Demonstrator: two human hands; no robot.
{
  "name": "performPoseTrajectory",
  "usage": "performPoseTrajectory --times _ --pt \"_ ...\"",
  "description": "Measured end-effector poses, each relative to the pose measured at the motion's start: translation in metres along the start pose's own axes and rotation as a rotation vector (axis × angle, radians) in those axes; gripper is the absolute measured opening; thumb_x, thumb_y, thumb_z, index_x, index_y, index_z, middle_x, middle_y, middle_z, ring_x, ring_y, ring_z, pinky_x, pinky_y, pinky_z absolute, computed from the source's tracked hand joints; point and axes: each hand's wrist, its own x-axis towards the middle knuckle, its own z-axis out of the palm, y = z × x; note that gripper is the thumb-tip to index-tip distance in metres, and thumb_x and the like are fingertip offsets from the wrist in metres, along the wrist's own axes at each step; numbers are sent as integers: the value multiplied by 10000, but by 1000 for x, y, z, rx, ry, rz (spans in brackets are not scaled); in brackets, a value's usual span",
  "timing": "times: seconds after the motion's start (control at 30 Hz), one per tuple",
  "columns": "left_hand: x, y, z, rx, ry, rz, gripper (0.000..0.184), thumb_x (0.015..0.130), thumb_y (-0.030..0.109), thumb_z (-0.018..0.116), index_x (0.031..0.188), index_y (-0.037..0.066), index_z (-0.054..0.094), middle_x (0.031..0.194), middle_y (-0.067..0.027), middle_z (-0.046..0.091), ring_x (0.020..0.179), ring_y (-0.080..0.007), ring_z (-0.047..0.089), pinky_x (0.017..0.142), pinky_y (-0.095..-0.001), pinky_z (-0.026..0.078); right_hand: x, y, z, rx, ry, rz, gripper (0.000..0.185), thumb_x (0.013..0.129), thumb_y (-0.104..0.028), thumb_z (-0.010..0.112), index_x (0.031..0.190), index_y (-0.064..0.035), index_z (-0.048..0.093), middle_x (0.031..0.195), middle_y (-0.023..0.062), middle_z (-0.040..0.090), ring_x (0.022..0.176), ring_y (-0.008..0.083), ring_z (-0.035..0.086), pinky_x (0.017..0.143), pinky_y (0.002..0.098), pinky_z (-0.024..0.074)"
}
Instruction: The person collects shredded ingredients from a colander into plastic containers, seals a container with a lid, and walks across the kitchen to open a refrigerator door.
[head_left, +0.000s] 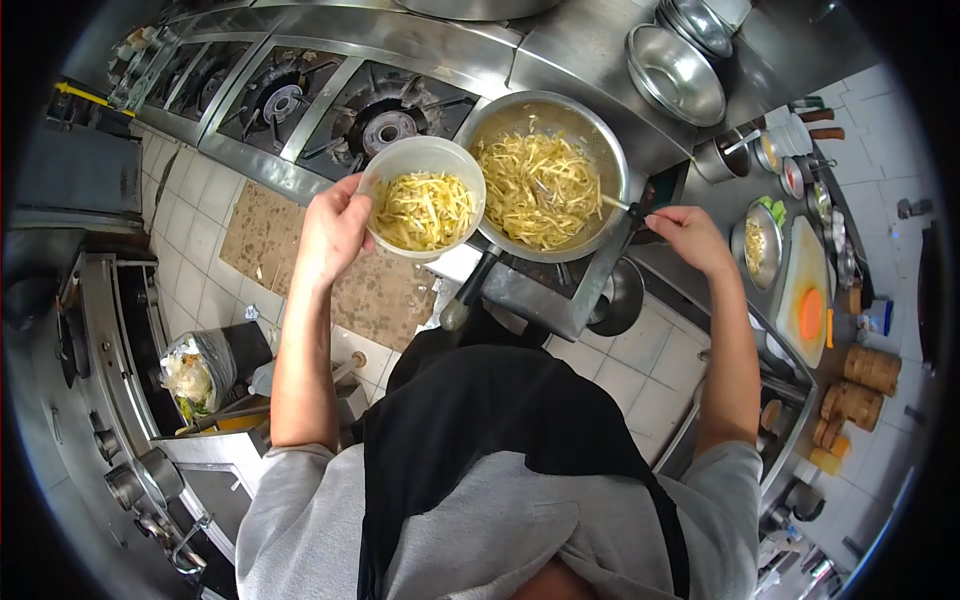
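My left hand (338, 228) is closed on the rim of a translucent plastic tub (474, 190), thumb over the edge. Thin pale-yellow strips of food (425, 212) lie in the tub, which is held just left of a wide metal pan (610, 135). More of the same-looking strips (535, 185) fill the pan, glossy and tangled. Between the fingers of my right hand (692, 238) is the end of a black-handled utensil (633, 209). It reaches over the pan's right rim, and its working end is hidden among the strips. The pan's black handle (478, 285) points toward my body.
Gas burners (388, 130) line the stove to the left. Metal bowls (675, 75) stand at the back right. On the right counter are a small bowl of food (760, 245) and a cutting board (803, 280) with a carrot piece (811, 314). A bagged bin (205, 370) stands lower left.
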Motion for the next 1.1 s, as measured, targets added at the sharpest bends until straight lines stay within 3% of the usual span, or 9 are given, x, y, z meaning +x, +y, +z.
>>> performPoseTrajectory --times 0.17,0.2,0.37,0.5,0.57,0.63,0.7,0.73,1.1 --pt "21 23 6 32 -48 79 392 886 125 470 1178 -56 659 689 -81 653 490 -117 559 519 -296 472 -29 -39 -53 14 82 -11 301 915 -287 697 1007 -4 745 743 -26 644 705 83 542 671 274 450" --pt "24 29 7 96 -59 116 388 882 135 475 1158 -59 667 683 -93 655 495 -126 574 531 -307 484 -31 -41 -66 50 50 -29 277 911 -273 708 991 -11 748 704 -71 591 641 48 479 587 244 393" --pt "46 63 2 212 -77 210 390 872 184 496 1117 -56 683 684 -130 662 513 -155 614 576 -327 517 -63 -89 -113 58 117 -116 242 925 -266 697 976 -34 743 666 -103 529 569 6 382 495 220 293" --pt "61 96 24 278 -127 244 385 887 203 517 1120 -58 679 735 -150 690 543 -163 641 612 -325 531 -80 -142 -131 -61 113 -192 263 935 -261 685 960 -3 732 682 -107 541 573 22 408 518 224 327" --pt "73 96 45 304 -117 204 385 885 209 543 1100 -78 682 747 -159 705 576 -188 676 688 -349 556 -87 -172 -120 -167 128 -272 254 919 -257 682 969 -12 728 651 -52 578 572 75 498 551 268 393" --pt "76 98 59 272 -189 213 379 887 200 534 1098 -76 684 745 -164 705 570 -199 677 693 -350 557 -98 -201 -95 -587 306 -309 226 887 -260 688 956 -49 728 658 63 636 634 189 630 616 353 474" --pt "79 89 73 273 -173 212 370 891 183 521 1102 -74 683 738 -163 703 560 -193 672 668 -346 553 -92 -192 -70 -961 573 -600 202 859 -279 690 933 -96 732 704 155 651 740 281 680 686 415 512" --pt "81 82 79 178 -176 218 369 891 179 519 1102 -75 682 730 -161 700 556 -189 669 652 -345 550 -92 -193 -63 -998 589 -596 178 844 -255 695 935 -106 727 736 139 663 767 323 670 699 439 521" --pt "74 58 99 -116 -150 195 330 912 141 512 1107 -63 684 687 -103 671 509 -136 608 532 -317 501 -123 -173 -60 -947 780 -656 196 830 -161 705 1025 -165 725 774 80 587 728 287 624 647 410 498"
